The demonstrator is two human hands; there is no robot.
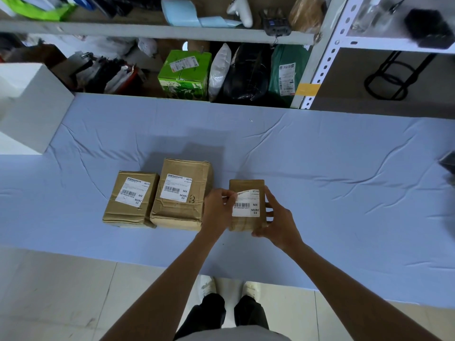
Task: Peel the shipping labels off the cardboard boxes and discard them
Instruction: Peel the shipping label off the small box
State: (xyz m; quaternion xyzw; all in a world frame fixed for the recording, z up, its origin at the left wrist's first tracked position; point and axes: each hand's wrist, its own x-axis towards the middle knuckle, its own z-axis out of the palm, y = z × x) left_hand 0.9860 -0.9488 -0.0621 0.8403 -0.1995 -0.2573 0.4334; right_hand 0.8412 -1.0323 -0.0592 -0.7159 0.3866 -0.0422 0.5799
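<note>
Scene: a person stands at a bench [320, 168] draped in pale blue cloth, three cardboard boxes in a row on it.
Landmark: the small box [246, 222], rightmost of the three and nearest the hands.
Small box label [246, 204]: white, barcode printed, its upper left corner lifted and curled away from the cardboard; the rest looks stuck flat.
Left hand [218, 207]: at the small box's left side, grip closed in a pinch on the lifted label corner.
Right hand [275, 219]: on the small box's right side, grip wrapped loosely around the box's edge and lower corner, steadying it.
Middle box [181, 193]: just left of the small box, largest, label [176, 188] fully stuck on.
Left box [130, 199]: beyond that, touching or almost touching the middle box, label [132, 193] fully stuck on.
Doing it well: I would pull the corner low and slow, diagonally across the face, keeping the right hand firm so the box cannot lift; a fast tug may tear the paper.
Discard spot: none visible from here.
</note>
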